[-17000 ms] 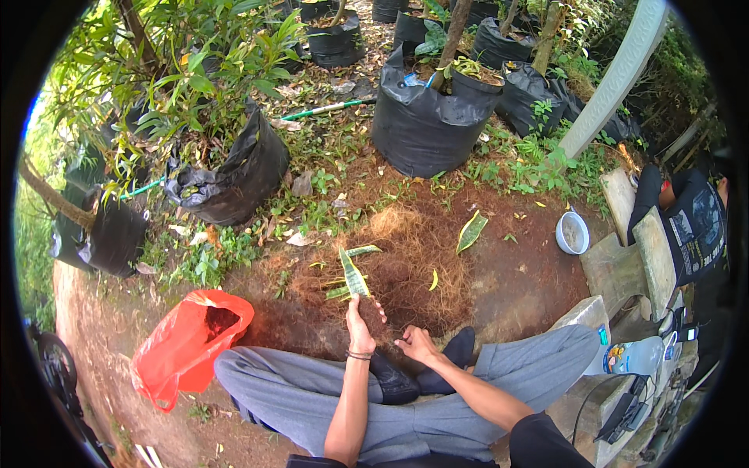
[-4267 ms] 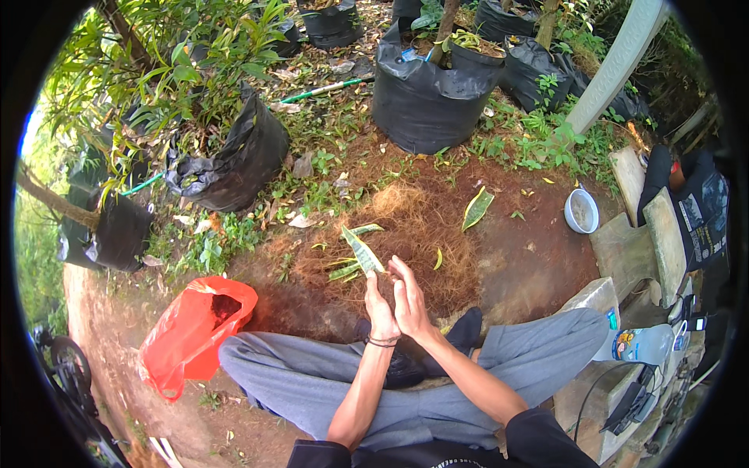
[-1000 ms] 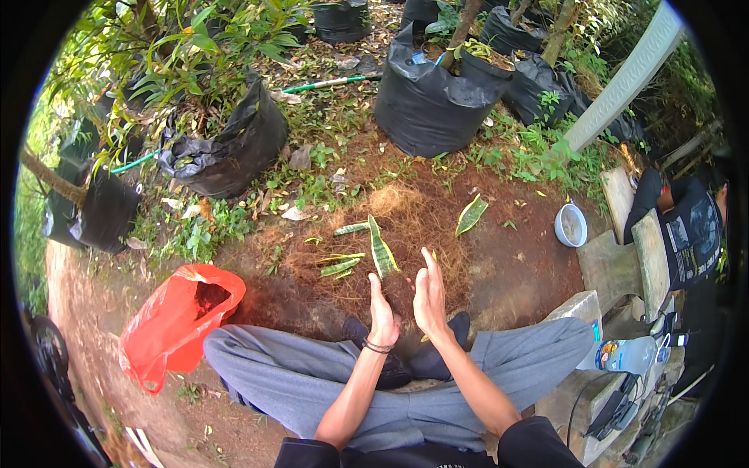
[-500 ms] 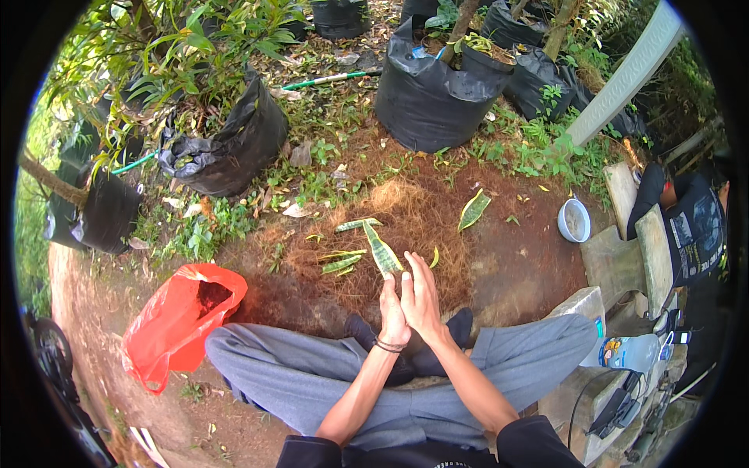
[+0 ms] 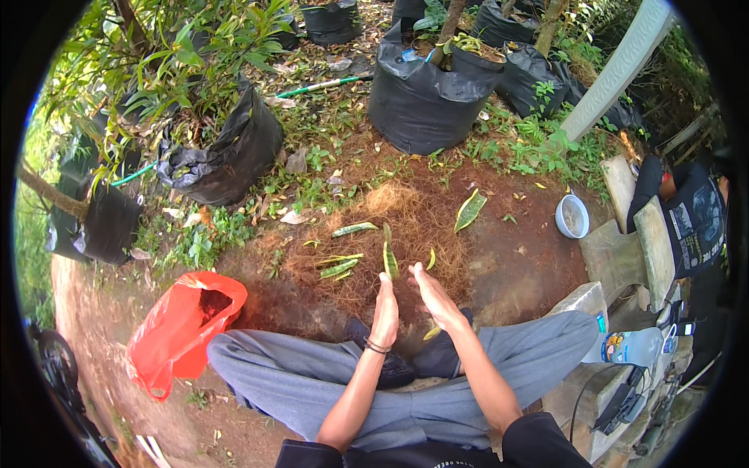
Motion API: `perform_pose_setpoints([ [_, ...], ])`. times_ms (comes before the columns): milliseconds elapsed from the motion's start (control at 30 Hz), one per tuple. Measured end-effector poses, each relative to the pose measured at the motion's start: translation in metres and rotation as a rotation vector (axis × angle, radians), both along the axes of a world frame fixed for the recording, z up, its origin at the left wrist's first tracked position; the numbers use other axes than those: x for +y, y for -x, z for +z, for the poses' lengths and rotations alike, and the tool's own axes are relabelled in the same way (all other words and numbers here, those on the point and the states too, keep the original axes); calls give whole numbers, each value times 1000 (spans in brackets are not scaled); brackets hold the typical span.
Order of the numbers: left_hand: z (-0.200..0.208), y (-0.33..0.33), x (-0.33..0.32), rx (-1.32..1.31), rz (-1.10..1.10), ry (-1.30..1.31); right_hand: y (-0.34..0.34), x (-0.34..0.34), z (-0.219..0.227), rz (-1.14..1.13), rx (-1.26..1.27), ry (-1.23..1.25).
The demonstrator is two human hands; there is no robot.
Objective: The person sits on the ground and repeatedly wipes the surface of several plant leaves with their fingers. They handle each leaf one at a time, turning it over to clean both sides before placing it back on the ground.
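Observation:
My left hand [image 5: 385,312] is upright in front of my shins, its fingers together on the lower end of a snake plant leaf piece [image 5: 389,253]. The leaf, green with a yellow edge, points away from me, turned nearly edge-on. My right hand [image 5: 438,300] is a little apart on the right, fingers stretched out, with nothing visible in it. Below it, a small yellow strip [image 5: 431,333] lies by my shoe. Beyond my hands, more cut leaf pieces [image 5: 337,268] and a variegated piece [image 5: 353,229] rest on brown fibre [image 5: 437,269]. A broader leaf piece [image 5: 470,211] lies farther right.
An open red plastic bag [image 5: 175,339] with dark material stands at left. At right are a white bowl [image 5: 573,218], stone benches [image 5: 612,261] and a clear bottle [image 5: 633,349]. A person in dark clothes [image 5: 690,218] sits there. Black planting bags [image 5: 425,101] line the far side.
My right hand has moved away from my left, opening a gap between them. The held leaf has turned from showing its face to nearly edge-on. A yellow strip now shows below my right hand.

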State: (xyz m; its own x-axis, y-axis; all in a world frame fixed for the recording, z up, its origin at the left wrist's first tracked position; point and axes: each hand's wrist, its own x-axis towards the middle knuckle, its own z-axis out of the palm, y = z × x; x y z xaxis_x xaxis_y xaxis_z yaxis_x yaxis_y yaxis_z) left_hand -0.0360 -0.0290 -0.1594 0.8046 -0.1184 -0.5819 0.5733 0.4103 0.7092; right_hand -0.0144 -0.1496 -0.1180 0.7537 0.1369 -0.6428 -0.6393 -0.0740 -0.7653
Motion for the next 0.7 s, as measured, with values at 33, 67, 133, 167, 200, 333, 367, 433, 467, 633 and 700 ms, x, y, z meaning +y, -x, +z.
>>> perform_pose_setpoints([
  [33, 4, 1, -3, -39, -4, -74, 1, -1, 0, -16, 62, -19],
  [67, 9, 4, -2, -34, -61, -95, 3, -1, 0, -35, 139, -33],
  [133, 20, 7, 1, 12, -168, -167, 1, -6, 1, -94, 337, -92],
  [167, 25, 5, 2, 3, -235, -378, 2, -7, 0, -123, 396, -94],
  [200, 29, 5, 4, -7, -251, -398, 2, -10, 0, -174, 385, -244],
  [333, 45, 0, 14, -106, -354, -403, 8, -14, -12, -287, 253, -615],
  [367, 48, -1, 15, -163, -372, -437, 8, -16, -16, -305, 260, -653],
  [433, 53, -1, 17, -207, -323, -450, 9, -20, -23, -296, 255, -777],
  [467, 54, 2, 16, -211, -136, -364, 8, -22, -26, -268, 243, -862],
  [633, 43, 1, 31, -214, 72, -306, 3, -29, -34, -300, 122, -898],
  [700, 32, 4, 33, -125, 21, -285, 2, -30, -36, -363, 70, -893],
])
